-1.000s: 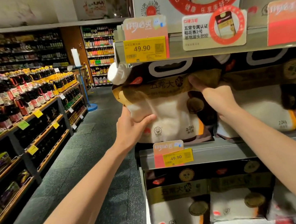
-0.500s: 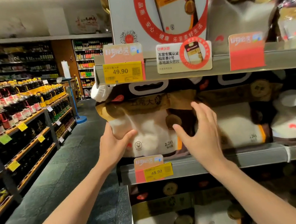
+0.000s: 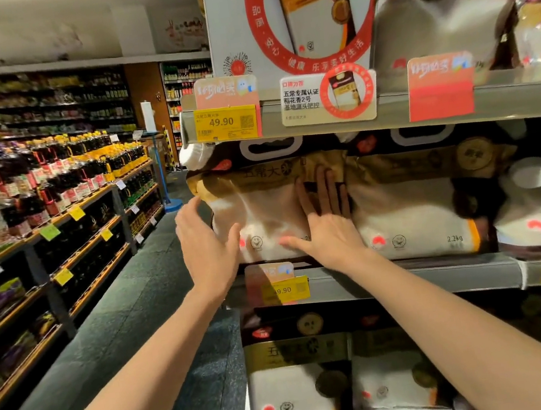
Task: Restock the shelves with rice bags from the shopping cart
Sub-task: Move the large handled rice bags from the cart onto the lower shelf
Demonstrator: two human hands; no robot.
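Observation:
A white, gold and black rice bag (image 3: 262, 206) stands at the left end of the middle shelf (image 3: 410, 281), under a 49.90 price tag. My right hand (image 3: 325, 225) presses flat against the bag's front with straight fingers. Just off the bag's left edge, my left hand (image 3: 207, 244) hovers with its fingers spread and holds nothing. More rice bags (image 3: 411, 210) of the same kind fill the shelf to the right. The shopping cart is out of view.
The upper shelf (image 3: 505, 94) carries price tags, a white promo box (image 3: 238, 20) and more bags. Larger rice bags (image 3: 296, 387) fill the lower shelf. Across the dark aisle floor (image 3: 138, 308), shelves of sauce bottles (image 3: 53, 185) line the left side.
My left hand has let go of the bag's left edge and opened beside it. My right hand has gone flat on the bag's front, and the view has tilted upward.

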